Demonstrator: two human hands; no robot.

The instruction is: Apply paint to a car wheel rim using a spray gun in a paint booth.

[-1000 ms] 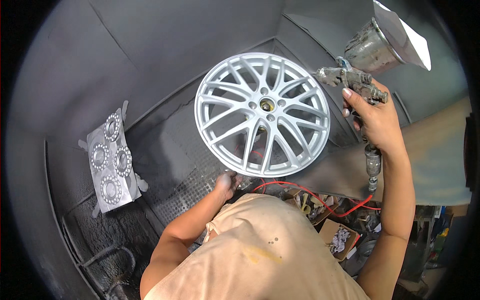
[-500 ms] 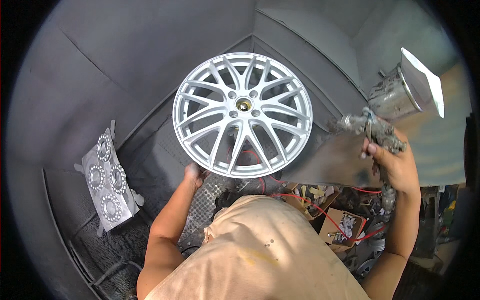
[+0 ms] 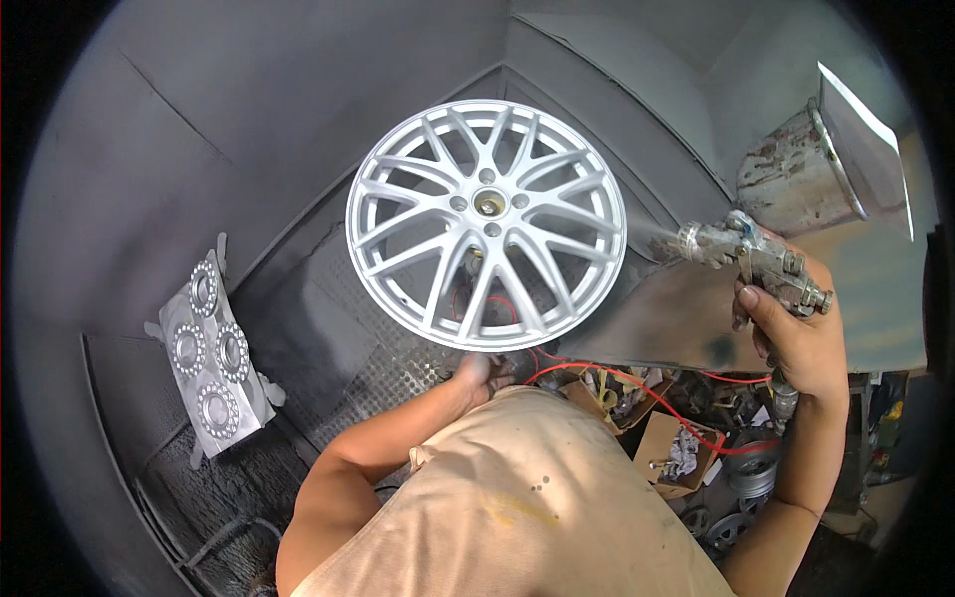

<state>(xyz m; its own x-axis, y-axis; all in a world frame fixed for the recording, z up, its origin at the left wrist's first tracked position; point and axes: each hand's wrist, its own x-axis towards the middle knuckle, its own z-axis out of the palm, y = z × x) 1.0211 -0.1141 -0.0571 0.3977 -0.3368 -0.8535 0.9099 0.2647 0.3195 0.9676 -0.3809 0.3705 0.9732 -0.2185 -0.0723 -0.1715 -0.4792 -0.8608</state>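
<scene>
A silver multi-spoke alloy wheel (image 3: 537, 298) lies face up in front of me, its hub hole at the centre. At its near edge, my left hand (image 3: 479, 374) has curled fingers against the rim; part of the hand is hidden beneath it. My right hand (image 3: 796, 333) grips a paint-stained spray gun (image 3: 756, 259) on the right, index finger at the trigger. The gun's nozzle points left at the wheel, and a pale mist shows between them. Atop the gun sits a tilted, smeared metal paint cup (image 3: 796, 174) with a white sheet (image 3: 865, 149) at its mouth.
Grey booth walls (image 3: 298, 90) enclose the wheel. On the left stands a panel (image 3: 219, 383) carrying several silver ring-shaped parts. A red hose (image 3: 647, 393) curves past a box of scraps (image 3: 678, 453) and stacked wheels (image 3: 753, 476) at the lower right.
My left hand has moved right along the near rim, and the wheel has turned counterclockwise with it. The spray gun has shifted slightly right, and mist now shows at its nozzle.
</scene>
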